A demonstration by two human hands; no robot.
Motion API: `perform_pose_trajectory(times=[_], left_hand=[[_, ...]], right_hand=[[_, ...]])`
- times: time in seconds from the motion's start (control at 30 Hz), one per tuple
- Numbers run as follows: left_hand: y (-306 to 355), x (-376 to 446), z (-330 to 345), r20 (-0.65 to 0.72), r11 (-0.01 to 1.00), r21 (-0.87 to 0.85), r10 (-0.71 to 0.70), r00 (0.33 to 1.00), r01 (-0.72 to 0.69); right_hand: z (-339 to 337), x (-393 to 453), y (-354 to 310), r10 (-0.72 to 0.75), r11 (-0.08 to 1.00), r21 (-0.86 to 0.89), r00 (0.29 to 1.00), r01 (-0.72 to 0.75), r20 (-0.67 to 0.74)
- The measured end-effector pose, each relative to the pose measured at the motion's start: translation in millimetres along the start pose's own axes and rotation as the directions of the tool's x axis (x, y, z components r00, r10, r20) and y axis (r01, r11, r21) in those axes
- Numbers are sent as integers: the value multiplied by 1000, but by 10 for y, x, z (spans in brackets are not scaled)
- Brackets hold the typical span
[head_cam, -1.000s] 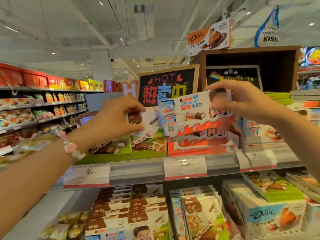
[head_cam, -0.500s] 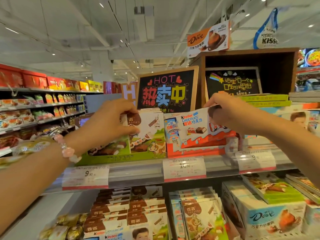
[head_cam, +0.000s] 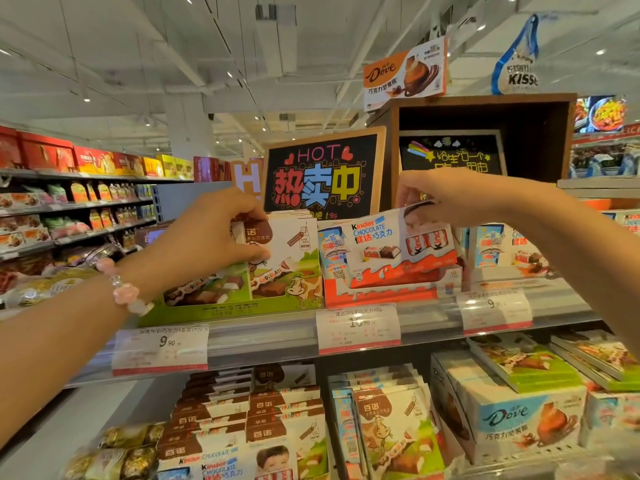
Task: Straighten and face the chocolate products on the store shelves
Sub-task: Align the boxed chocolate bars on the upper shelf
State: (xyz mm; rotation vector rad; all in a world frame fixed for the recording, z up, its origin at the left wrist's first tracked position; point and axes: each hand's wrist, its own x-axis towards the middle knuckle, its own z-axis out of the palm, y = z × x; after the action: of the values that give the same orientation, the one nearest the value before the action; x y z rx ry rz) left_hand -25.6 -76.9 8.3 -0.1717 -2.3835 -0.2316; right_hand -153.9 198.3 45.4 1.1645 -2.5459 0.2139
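Shelves [head_cam: 277, 336] fill the lower half of the view, the upper one running from nine o'clock to three o'clock with price tags [head_cam: 358, 327] clipped along its front edge. Behind it at twelve o'clock stands a black sign [head_cam: 323, 174] with coloured lettering. On that upper shelf, dead centre, a red-and-white chocolate box [head_cam: 391, 251] tilts with its right end raised, its lower edge inside a red tray [head_cam: 388, 294]. At nine o'clock of it stands a green-and-white chocolate box [head_cam: 291, 258] in a green tray [head_cam: 214, 308]. Right hand [head_cam: 440, 199] pinches the red-and-white box's top right corner, fingers curled. Left hand [head_cam: 211, 237], a pink bead bracelet [head_cam: 126, 289] on its wrist, grips the green-and-white box's upper left corner, thumb on the front.
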Motion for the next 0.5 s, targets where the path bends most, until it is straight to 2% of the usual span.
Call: perform_pose_trajectory(times=[0.13,0.23,0.33,0.43,0.5], left_hand=[[-3,1,0,4,1000,-6,-2,1000,2],[-2,2,-1,3,1000,-5,-2,1000,2],[8,1,-2,-3,1000,3,2,1000,-1],[5,-13,2,-5,1000,22,22,1000,-22],[-19,-25,-1,-18,999,46,10,1000,-9]], right_hand=[[-7,-36,29,11,996,88,1000,-9,-23],[57,-68,12,22,997,70,999,-24,36],[146,-78,-47,47,994,-106,998,-41,52],[129,-34,-135,-1,899,-437,999,-16,-39],[116,21,-186,-32,891,-453,999,12,-38]])
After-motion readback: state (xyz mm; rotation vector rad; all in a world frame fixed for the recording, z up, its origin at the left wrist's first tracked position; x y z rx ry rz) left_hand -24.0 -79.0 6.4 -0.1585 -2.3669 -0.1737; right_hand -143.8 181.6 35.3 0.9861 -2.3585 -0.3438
